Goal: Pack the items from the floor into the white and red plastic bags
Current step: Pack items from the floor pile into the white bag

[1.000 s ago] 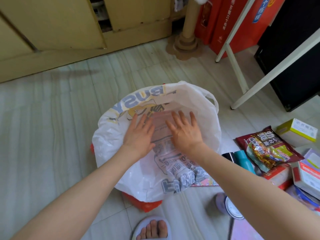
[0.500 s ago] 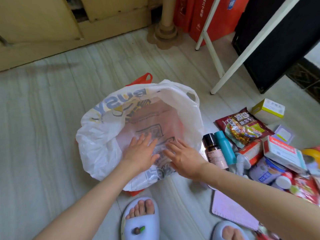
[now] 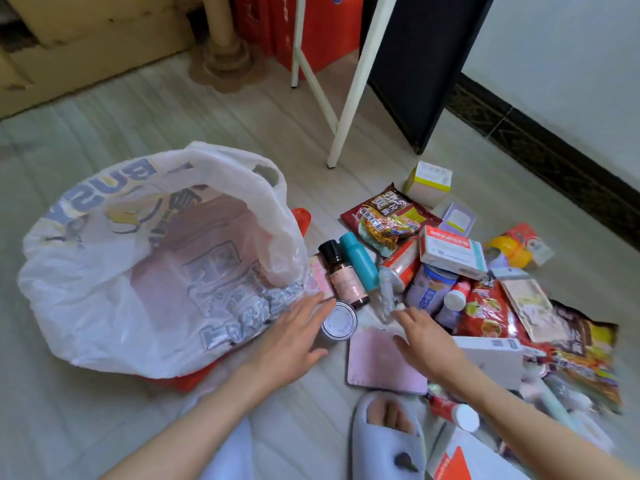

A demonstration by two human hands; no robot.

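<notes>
A white plastic bag (image 3: 104, 289) with blue print lies open on the floor at the left, and a red bag (image 3: 188, 381) peeks out from under it. To its right is a pile of items: a dark bottle (image 3: 341, 273), a teal bottle (image 3: 360, 265), a small round tin (image 3: 338, 322), a noodle packet (image 3: 386, 216), a white and red box (image 3: 453, 252) and a pink pad (image 3: 381, 362). My left hand (image 3: 291, 337) hovers open beside the tin, off the bag. My right hand (image 3: 424, 336) is open over the pink pad, holding nothing.
White table legs (image 3: 360, 81) stand behind the pile, with a black panel (image 3: 422, 64) and red boxes (image 3: 311, 26) further back. A wall with dark skirting (image 3: 554, 147) runs along the right. My slippered foot (image 3: 386, 434) rests just below the pink pad.
Both hands have left the inside of the white bag and moved right to the pile of items. The view has swung right, showing more of the pile.
</notes>
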